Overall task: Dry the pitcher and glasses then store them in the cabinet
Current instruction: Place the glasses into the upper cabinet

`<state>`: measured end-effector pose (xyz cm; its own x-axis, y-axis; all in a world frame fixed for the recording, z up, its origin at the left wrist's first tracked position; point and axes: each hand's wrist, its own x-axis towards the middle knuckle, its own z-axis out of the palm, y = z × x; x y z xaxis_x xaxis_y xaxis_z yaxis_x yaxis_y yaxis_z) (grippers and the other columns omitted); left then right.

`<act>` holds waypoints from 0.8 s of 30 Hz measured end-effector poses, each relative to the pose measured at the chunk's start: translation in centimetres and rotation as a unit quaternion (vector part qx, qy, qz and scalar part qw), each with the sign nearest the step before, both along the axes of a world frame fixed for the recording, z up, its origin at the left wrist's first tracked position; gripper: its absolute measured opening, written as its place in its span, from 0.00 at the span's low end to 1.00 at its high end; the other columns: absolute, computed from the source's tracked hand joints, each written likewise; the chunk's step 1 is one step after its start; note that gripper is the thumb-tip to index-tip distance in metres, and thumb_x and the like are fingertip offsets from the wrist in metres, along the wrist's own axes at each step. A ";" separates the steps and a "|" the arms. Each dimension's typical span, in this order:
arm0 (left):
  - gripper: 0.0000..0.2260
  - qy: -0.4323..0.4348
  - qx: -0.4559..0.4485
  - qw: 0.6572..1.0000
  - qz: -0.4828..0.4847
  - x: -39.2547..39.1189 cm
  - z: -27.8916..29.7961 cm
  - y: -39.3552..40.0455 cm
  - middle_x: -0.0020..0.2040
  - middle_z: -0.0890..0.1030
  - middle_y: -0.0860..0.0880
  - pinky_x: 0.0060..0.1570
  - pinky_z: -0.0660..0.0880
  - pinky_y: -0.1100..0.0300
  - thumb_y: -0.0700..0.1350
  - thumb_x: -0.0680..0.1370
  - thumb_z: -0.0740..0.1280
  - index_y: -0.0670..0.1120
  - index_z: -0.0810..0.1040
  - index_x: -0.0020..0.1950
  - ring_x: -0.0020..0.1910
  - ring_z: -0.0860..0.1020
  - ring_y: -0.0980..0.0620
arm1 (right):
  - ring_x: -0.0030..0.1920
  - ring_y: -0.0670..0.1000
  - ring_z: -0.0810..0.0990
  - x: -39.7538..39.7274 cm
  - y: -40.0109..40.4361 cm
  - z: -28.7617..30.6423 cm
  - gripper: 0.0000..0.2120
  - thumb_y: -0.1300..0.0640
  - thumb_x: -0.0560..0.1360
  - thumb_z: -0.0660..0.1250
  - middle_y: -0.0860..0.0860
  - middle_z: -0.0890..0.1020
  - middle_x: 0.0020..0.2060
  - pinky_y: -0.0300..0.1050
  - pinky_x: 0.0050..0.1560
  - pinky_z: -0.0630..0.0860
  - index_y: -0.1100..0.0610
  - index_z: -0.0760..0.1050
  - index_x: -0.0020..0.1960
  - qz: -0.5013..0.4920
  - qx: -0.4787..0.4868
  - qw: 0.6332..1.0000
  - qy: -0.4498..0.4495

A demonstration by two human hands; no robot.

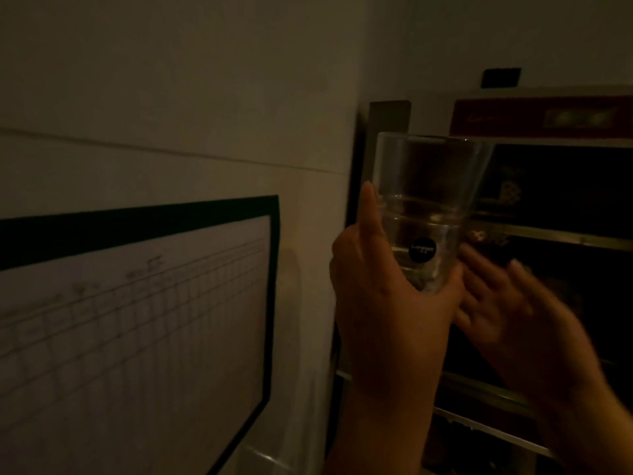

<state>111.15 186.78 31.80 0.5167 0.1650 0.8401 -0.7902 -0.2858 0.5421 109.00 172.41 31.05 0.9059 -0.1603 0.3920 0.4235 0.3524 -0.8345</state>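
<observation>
Head view is very dim, with a warm brownish cast. Right hand (513, 313) is smeared by motion blur. Cabinet (555, 207) interior falls into near-black shadow. The wall chart (137, 320) lines read soft.

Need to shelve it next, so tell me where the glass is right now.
In the head view, right of centre: the glass is held upright by the left hand, in front of the open cabinet, the right hand beside it.

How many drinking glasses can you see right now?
1: a clear tumbler glass with a round black sticker, gripped by the left hand before the dark cabinet. Others may sit hidden inside.
</observation>
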 end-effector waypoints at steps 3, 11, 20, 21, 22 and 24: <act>0.49 -0.010 0.003 1.000 0.028 0.0 0.3 0.8 0.64 0.69 0.53 0.41 0.62 0.81 0.58 0.64 0.76 0.55 0.49 0.76 0.61 0.68 0.59 | 0.66 0.59 0.71 2.4 -0.9 -7.2 0.26 0.50 0.75 0.61 0.61 0.70 0.67 0.53 0.66 0.68 0.62 0.65 0.68 -0.096 0.331 0.932 0.111; 0.48 -0.022 -0.014 0.999 0.044 0.3 0.2 2.4 0.64 0.69 0.52 0.43 0.65 0.81 0.58 0.64 0.76 0.55 0.51 0.76 0.62 0.69 0.59 | 0.73 0.64 0.53 7.0 -3.0 -15.9 0.38 0.42 0.77 0.55 0.65 0.52 0.74 0.58 0.72 0.51 0.64 0.43 0.75 -0.139 0.531 0.816 0.180; 0.48 -0.027 -0.026 0.999 0.031 0.7 -0.8 2.8 0.65 0.67 0.54 0.53 0.62 0.82 0.56 0.64 0.78 0.51 0.54 0.77 0.63 0.67 0.60 | 0.74 0.65 0.49 8.7 -2.6 -18.7 0.38 0.38 0.78 0.50 0.66 0.48 0.74 0.60 0.73 0.49 0.61 0.41 0.76 -0.156 0.550 0.798 0.190; 0.48 -0.027 -0.025 0.999 0.028 0.7 -0.9 2.8 0.65 0.67 0.55 0.53 0.63 0.82 0.56 0.64 0.78 0.52 0.54 0.77 0.63 0.68 0.60 | 0.74 0.64 0.49 8.8 -2.6 -19.1 0.38 0.38 0.78 0.49 0.65 0.49 0.74 0.59 0.73 0.49 0.61 0.42 0.76 -0.158 0.541 0.802 0.198; 0.48 -0.027 -0.023 0.999 0.027 0.7 -1.0 2.8 0.64 0.67 0.55 0.52 0.64 0.81 0.56 0.64 0.78 0.52 0.54 0.76 0.63 0.68 0.59 | 0.74 0.63 0.50 8.8 -2.4 -19.1 0.37 0.38 0.78 0.49 0.64 0.51 0.74 0.58 0.73 0.49 0.61 0.44 0.76 -0.161 0.538 0.802 0.204; 0.48 -0.030 -0.023 0.999 0.027 0.6 -1.1 2.8 0.64 0.67 0.56 0.51 0.65 0.80 0.56 0.64 0.77 0.52 0.53 0.76 0.63 0.68 0.60 | 0.74 0.62 0.50 8.6 -2.3 -19.2 0.36 0.38 0.78 0.48 0.62 0.52 0.75 0.58 0.73 0.48 0.61 0.45 0.76 -0.174 0.547 0.793 0.206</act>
